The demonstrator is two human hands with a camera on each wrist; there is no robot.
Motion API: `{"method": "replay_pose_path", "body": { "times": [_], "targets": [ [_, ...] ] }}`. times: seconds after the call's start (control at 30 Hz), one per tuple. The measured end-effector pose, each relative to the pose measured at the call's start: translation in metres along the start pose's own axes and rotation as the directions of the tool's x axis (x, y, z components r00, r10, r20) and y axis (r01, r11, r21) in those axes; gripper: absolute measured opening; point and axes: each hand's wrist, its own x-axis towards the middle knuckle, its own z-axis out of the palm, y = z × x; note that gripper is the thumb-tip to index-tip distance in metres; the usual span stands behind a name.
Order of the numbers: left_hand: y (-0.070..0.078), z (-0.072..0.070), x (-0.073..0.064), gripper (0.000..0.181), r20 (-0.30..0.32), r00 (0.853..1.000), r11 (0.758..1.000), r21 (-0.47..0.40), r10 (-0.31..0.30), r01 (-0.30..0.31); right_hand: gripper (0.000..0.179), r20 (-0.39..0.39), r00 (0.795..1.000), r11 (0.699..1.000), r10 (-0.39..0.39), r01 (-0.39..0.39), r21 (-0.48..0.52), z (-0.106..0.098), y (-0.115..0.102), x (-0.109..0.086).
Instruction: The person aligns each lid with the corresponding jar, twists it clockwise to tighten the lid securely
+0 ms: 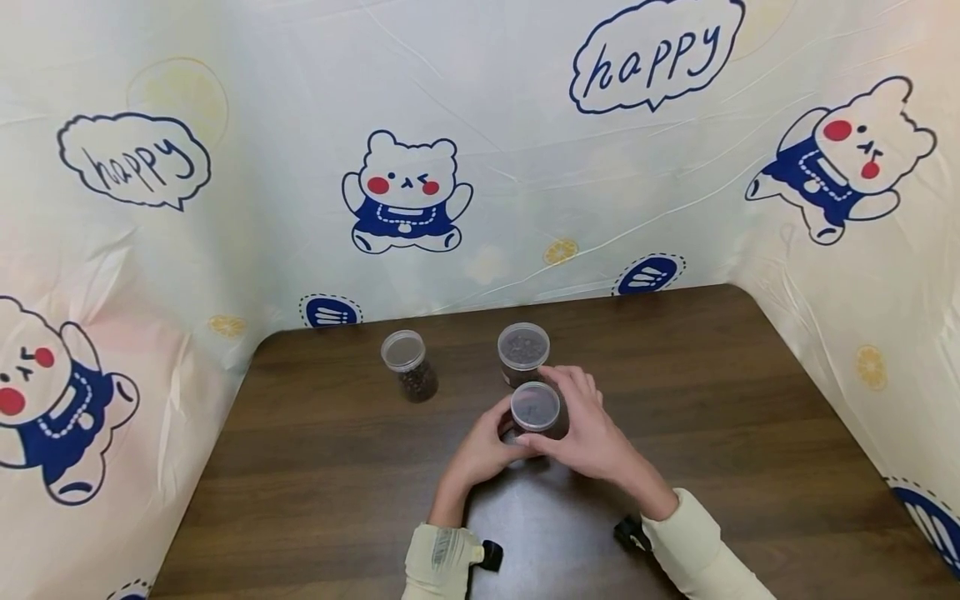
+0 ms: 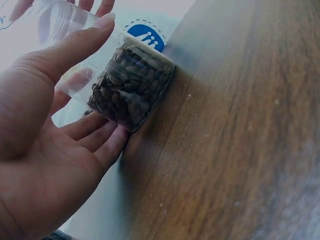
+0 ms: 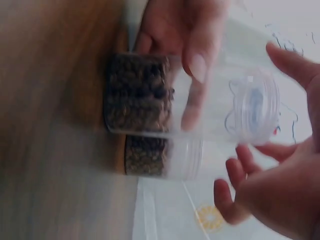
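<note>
At the middle of the table, in the head view, stands a clear plastic jar with a round screw lid, partly filled with dark coffee beans. My left hand grips its side. Thumb and fingers lie on opposite sides of the jar wall, as the left wrist view shows with the beans low in the jar. Over the lid my right hand spreads thumb and fingers around the rim, with a gap at the thumb in the right wrist view. Part of the jar body is hidden by the hands in the head view.
Just behind the held jar is a second lidded jar with dark contents. Farther left stands a third, slimmer-looking jar of beans. The brown wooden table ends at a printed cloth on its far side and both flanks.
</note>
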Motion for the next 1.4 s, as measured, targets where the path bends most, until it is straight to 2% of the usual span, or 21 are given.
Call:
{"method": "replay_pose_path", "body": {
  "times": [0.17,0.3,0.5,0.67,0.77,0.87,0.97,1.1,1.23,1.4],
  "targets": [
    [0.001,0.0,0.001,0.076,0.003,1.0,1.0,-0.011,0.004,-0.004,0.083,0.086,0.994,0.996,-0.074,0.069,0.052,-0.012,0.006,0.005],
    [0.001,0.0,0.001,0.076,0.004,1.0,1.0,-0.019,-0.004,0.004,0.076,0.105,0.993,0.998,-0.062,0.059,0.034,-0.013,0.008,0.006],
    [0.001,0.0,0.0,0.078,0.01,1.0,1.0,-0.021,-0.003,0.003,0.072,0.016,1.0,0.999,0.02,-0.019,-0.039,0.0,0.0,0.004],
    [0.002,-0.001,-0.001,0.078,0.007,1.0,1.0,0.023,-0.013,0.013,0.07,-0.086,0.993,0.983,0.077,-0.091,-0.163,0.013,-0.01,0.002],
    [0.003,-0.002,-0.001,0.075,0.009,1.0,0.999,0.043,0.005,-0.005,0.074,-0.111,0.99,0.974,0.084,-0.105,-0.202,0.015,-0.013,0.001],
    [0.002,-0.002,-0.001,0.076,0.018,1.0,1.0,0.022,0.003,-0.003,0.082,-0.075,0.996,0.982,0.053,-0.066,-0.176,0.01,-0.011,0.0],
    [0.002,-0.001,-0.001,0.077,0.021,1.0,1.0,-0.008,-0.004,0.005,0.09,0.005,1.0,0.994,0.013,-0.012,-0.104,0.001,-0.005,0.001],
    [0.001,0.0,0.0,0.076,0.015,1.0,1.0,-0.023,-0.003,0.004,0.086,0.087,0.995,0.999,-0.041,0.043,-0.03,-0.01,0.004,0.003],
    [0.001,0.001,0.0,0.076,0.012,1.0,0.999,-0.029,-0.015,0.015,0.076,0.097,0.992,0.997,-0.077,0.079,-0.014,-0.013,0.007,0.005],
    [0.001,0.001,0.0,0.077,0.011,1.0,0.999,-0.036,-0.002,0.002,0.071,0.062,0.997,0.998,-0.039,0.042,-0.045,-0.007,0.004,0.006]
  ]
}}
